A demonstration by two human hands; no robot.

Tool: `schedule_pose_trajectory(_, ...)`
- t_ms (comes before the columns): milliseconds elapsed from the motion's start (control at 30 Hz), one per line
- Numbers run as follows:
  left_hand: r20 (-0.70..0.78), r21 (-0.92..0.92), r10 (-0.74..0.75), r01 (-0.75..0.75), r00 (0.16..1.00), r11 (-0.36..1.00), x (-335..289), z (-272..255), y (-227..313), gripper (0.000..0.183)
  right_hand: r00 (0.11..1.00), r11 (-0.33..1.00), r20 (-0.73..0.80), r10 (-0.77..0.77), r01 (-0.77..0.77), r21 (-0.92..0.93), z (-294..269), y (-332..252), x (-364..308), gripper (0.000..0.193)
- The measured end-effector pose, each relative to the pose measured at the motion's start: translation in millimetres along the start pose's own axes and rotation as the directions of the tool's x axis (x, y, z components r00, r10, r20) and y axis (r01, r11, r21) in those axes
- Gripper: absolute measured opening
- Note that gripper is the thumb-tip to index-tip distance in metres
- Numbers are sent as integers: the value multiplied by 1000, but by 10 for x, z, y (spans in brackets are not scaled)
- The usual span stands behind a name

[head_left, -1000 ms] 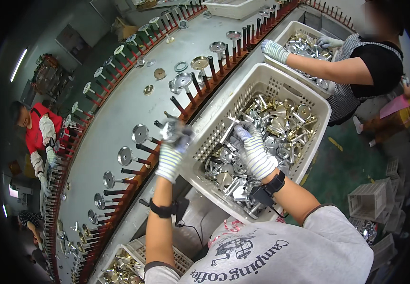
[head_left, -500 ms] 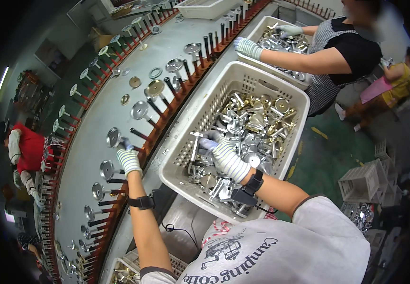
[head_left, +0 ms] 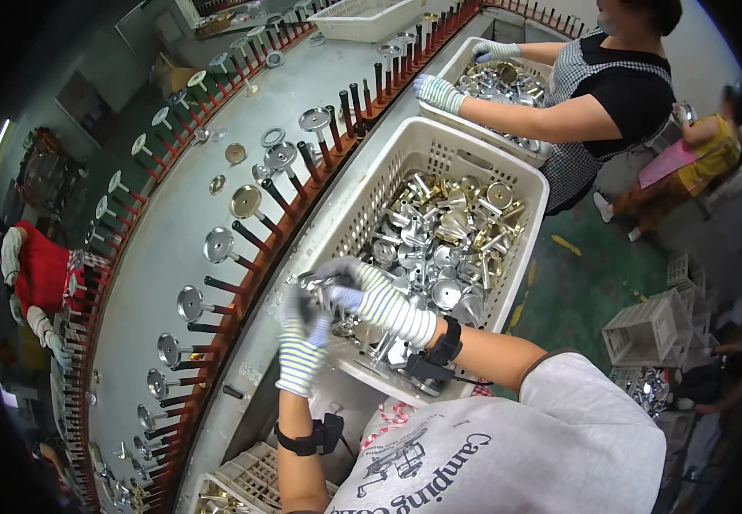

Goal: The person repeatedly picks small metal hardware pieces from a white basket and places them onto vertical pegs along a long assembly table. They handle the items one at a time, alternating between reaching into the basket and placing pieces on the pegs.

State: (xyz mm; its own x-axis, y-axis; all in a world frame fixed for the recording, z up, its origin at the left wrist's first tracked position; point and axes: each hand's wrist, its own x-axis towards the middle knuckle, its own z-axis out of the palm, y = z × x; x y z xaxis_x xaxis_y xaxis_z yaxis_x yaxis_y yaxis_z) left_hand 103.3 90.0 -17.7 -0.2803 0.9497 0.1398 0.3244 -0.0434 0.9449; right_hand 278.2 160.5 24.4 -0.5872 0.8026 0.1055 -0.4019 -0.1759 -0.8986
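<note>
The right hand (head_left: 379, 300) reaches leftward near the middle of the frame, its fingers bent and pinching a metal part (head_left: 320, 291). The left hand (head_left: 302, 347) points up the frame, its fingertips meeting the part from below and left; blur hides whether they close on it, so I cannot tell its grip. The part thus lies at the left end of the right hand and above the left hand's palm, by the crate's left rim. Its long axis cannot be made out; it looks silver and shiny, with dark reflections.

Just right of the hands is the crate (head_left: 521, 257), heaped with loose parts (head_left: 448, 248), silver and gold-toned, of discs and stems. Left of the hands, a curved row of dark pegs (head_left: 251, 234) edges the grey table (head_left: 148, 283), with discs (head_left: 218, 246) beside them; the left hand is the nearer to this row. A co-worker (head_left: 589, 94) stands at upper right.
</note>
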Motion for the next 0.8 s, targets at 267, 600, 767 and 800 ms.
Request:
schedule_pose_trajectory(267, 47, -325, -289, 288, 956, 901, -176, 70, 35, 22, 930, 695, 245, 273, -14, -719, -620, -463, 399, 49)
schedule_pose_trajectory(600, -54, -441, -237, 190, 970, 877, -212, 147, -44, 23, 892, -136, -408, 195, -387, -912, -2166, 539, 915, 74)
schedule_pose_trajectory(767, -91, -450, -234, 170, 968, 877, -226, 196, -13, 19, 916, -150, -401, 9, -395, -906, -2117, 644, 936, 63)
schedule_pose_trajectory(800, -84, -457, -233, 170, 969, 873, -228, 182, -17, 19, 921, -155, -390, 8, -384, -910, -2118, 624, 940, 60)
